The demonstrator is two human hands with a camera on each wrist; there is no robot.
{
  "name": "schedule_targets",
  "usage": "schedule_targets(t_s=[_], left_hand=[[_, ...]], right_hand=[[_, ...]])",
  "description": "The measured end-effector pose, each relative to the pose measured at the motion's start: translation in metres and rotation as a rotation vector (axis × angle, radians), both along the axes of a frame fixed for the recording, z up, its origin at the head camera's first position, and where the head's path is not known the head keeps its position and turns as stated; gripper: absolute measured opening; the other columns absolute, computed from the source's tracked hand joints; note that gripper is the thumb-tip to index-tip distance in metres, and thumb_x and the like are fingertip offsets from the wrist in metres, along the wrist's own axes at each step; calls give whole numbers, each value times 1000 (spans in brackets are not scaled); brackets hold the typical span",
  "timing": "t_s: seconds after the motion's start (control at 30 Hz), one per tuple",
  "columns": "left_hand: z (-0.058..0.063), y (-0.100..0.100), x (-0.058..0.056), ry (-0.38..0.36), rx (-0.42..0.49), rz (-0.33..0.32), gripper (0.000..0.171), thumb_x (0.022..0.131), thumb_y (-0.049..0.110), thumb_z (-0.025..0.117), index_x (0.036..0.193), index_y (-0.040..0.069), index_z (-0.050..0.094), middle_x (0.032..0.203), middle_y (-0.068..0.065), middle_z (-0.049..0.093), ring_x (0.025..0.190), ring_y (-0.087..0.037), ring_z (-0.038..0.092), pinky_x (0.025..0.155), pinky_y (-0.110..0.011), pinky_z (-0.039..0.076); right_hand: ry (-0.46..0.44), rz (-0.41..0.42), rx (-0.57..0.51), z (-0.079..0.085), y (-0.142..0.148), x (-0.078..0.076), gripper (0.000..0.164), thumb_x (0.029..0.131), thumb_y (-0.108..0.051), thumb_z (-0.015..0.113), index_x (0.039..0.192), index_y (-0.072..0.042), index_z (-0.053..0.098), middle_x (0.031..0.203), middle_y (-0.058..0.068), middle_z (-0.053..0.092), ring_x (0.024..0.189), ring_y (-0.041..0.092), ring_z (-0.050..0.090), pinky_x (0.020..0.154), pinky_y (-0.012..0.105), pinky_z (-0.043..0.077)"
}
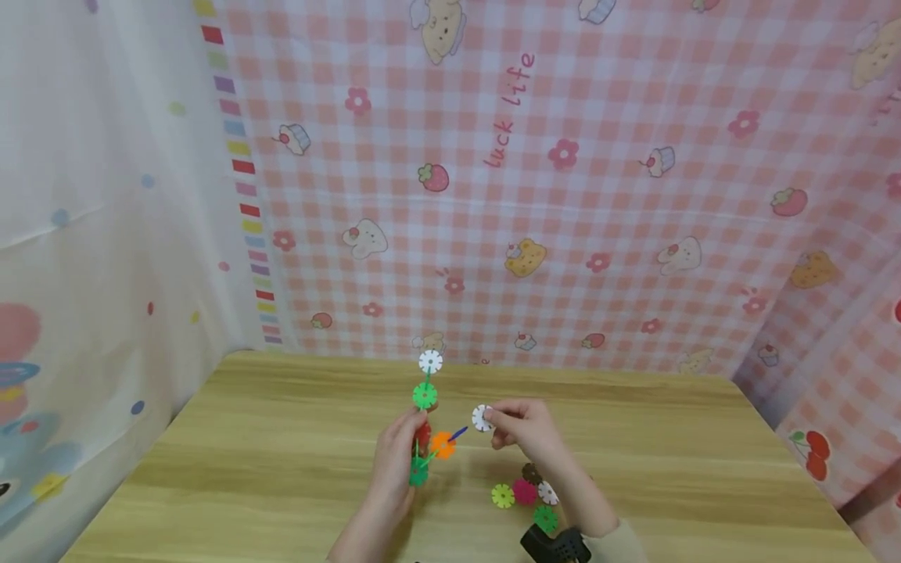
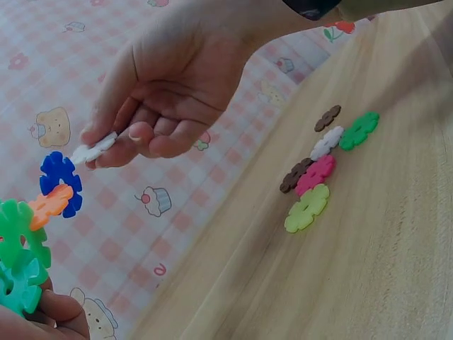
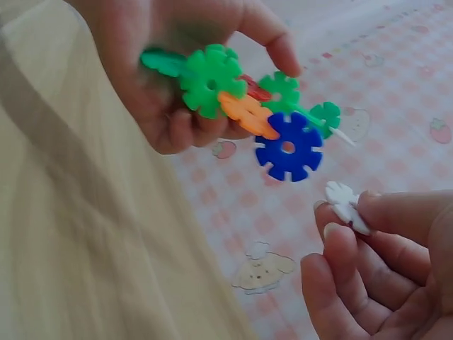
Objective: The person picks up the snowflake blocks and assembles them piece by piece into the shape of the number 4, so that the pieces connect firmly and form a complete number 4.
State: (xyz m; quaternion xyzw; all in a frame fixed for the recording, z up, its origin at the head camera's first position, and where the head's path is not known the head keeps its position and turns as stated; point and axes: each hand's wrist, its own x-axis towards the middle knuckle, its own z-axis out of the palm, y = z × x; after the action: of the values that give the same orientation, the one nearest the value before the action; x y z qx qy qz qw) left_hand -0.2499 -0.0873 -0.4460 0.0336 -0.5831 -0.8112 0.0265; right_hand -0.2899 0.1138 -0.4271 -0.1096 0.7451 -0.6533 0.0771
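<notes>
My left hand (image 1: pixel 396 457) grips a joined chain of slotted plastic snowflake discs above the table. A white disc (image 1: pixel 430 361) tops the chain, with a green disc (image 1: pixel 425 396) below it and a red one partly hidden by the fingers. From the lower part an orange disc (image 1: pixel 443 445) branches off, ending in a blue disc (image 3: pixel 289 147). My right hand (image 1: pixel 533 438) pinches a loose white disc (image 3: pixel 345 207) between thumb and fingers. In the right wrist view, a gap separates that disc from the blue one.
Several loose discs lie on the wooden table (image 1: pixel 281 469), below my right forearm: yellow-green (image 1: pixel 503 496), pink (image 1: pixel 524 492), white (image 2: pixel 326 144), green (image 2: pixel 359 130) and brown (image 2: pixel 328 118). A pink checked cloth (image 1: pixel 479 211) hangs behind the table, with a white cloth (image 1: pixel 105 195) at the left.
</notes>
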Motion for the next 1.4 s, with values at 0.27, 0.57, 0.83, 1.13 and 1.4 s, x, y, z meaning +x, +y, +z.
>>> schedule_targets(t_s=[0.27, 0.57, 0.83, 1.13, 1.4], left_hand=[[2, 1, -1, -11, -10, 20, 31, 95, 18, 54, 115, -2, 66, 67, 5, 45, 58, -8, 40, 53, -18, 34], [1, 3, 0, -3, -3, 5, 31, 95, 17, 54, 115, -4, 64, 66, 4, 46, 57, -8, 39, 51, -17, 33], [1, 4, 1, 7, -6, 2, 30, 95, 16, 54, 114, -4, 65, 65, 4, 45, 56, -8, 39, 52, -18, 34], [2, 3, 1, -2, -2, 24, 30, 94, 16, 54, 114, -3, 66, 67, 4, 45, 58, -8, 40, 52, -18, 34], [2, 3, 1, -6, 6, 34, 27, 94, 16, 54, 110, -2, 67, 67, 4, 45, 58, -8, 40, 53, -18, 34]], right_hand=[[-39, -24, -59, -7, -11, 2, 25, 90, -12, 67, 99, 11, 67, 76, 5, 64, 56, 13, 58, 62, 31, 56], [-51, -48, -117, -7, -15, 4, 23, 90, -8, 65, 99, 13, 66, 78, 6, 65, 55, 12, 56, 60, 28, 55], [-42, -77, -126, -9, -15, 3, 23, 91, -8, 65, 100, 12, 66, 78, 5, 63, 54, 12, 56, 58, 28, 55], [-43, -69, -99, -8, -14, 4, 21, 90, -9, 65, 98, 11, 66, 78, 5, 64, 56, 13, 56, 58, 28, 55], [-58, -42, -85, -11, -18, 4, 20, 90, -9, 67, 93, 10, 67, 77, 5, 65, 57, 12, 55, 57, 27, 54]])
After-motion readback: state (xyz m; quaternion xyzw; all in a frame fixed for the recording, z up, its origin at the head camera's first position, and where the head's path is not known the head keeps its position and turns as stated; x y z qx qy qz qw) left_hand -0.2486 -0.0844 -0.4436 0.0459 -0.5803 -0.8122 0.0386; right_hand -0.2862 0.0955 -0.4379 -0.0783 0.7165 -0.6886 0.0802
